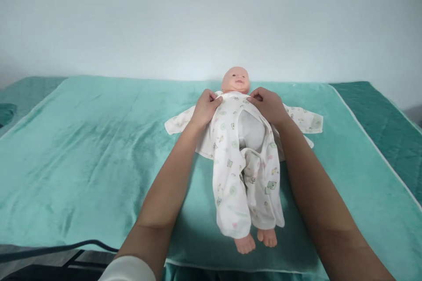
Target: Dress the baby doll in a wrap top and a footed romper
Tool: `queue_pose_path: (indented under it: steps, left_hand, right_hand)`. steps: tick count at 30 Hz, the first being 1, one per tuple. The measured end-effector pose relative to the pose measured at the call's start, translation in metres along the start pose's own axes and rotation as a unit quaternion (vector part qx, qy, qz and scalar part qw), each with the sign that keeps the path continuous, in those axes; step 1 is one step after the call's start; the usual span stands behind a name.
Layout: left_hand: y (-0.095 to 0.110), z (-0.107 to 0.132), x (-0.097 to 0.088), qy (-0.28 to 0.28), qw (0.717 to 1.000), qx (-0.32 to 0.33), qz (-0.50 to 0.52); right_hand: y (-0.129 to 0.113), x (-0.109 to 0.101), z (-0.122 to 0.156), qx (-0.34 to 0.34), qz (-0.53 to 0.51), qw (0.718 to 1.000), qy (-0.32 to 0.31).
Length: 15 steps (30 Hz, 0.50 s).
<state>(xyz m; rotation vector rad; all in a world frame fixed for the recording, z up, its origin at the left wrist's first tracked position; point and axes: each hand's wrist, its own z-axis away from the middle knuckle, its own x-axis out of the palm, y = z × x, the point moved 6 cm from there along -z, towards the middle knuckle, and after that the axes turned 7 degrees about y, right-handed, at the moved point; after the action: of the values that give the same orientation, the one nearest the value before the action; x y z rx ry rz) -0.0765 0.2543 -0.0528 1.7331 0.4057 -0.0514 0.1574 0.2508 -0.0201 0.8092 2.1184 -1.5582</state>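
A baby doll lies on its back on a teal blanket, head toward the wall, bare feet toward me. It wears a white printed romper, open down the chest so the pale torso shows. My left hand pinches the romper's collar at the doll's shoulder on the left side. My right hand pinches the collar on the other side of the neck. Both sets of fingers are closed on the fabric.
The blanket covers a wide bed or table against a plain pale wall. A darker green quilted cover shows at the right and far left. A black cable runs along the near left edge.
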Motion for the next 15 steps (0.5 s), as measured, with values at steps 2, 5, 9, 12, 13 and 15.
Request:
queue_pose_path:
  steps: [2, 5, 9, 12, 13, 15]
  left_hand:
    - [-0.002, -0.005, 0.000, 0.017, 1.000, 0.006, -0.019]
    - [0.000, -0.005, 0.000, 0.042, 0.997, 0.023, -0.057]
    - [0.012, 0.004, 0.000, 0.082, 0.982, 0.104, -0.135]
    - [0.022, 0.009, 0.004, 0.061, 0.961, 0.200, -0.179]
    - [0.024, 0.009, 0.006, 0.044, 0.956, 0.224, -0.183]
    - [0.023, 0.008, 0.008, 0.006, 0.950, 0.251, -0.187]
  right_hand:
    - [-0.001, 0.002, -0.009, -0.019, 0.020, 0.999, 0.016]
    - [0.004, 0.007, -0.017, -0.017, 0.014, 0.999, 0.028]
    - [0.012, 0.011, -0.017, -0.005, -0.005, 0.999, 0.043]
    - [0.010, 0.010, -0.013, -0.038, -0.026, 0.997, 0.061]
    - [0.008, 0.010, -0.012, -0.059, -0.040, 0.996, 0.059]
    - [0.003, 0.011, -0.009, -0.106, -0.068, 0.991, 0.040]
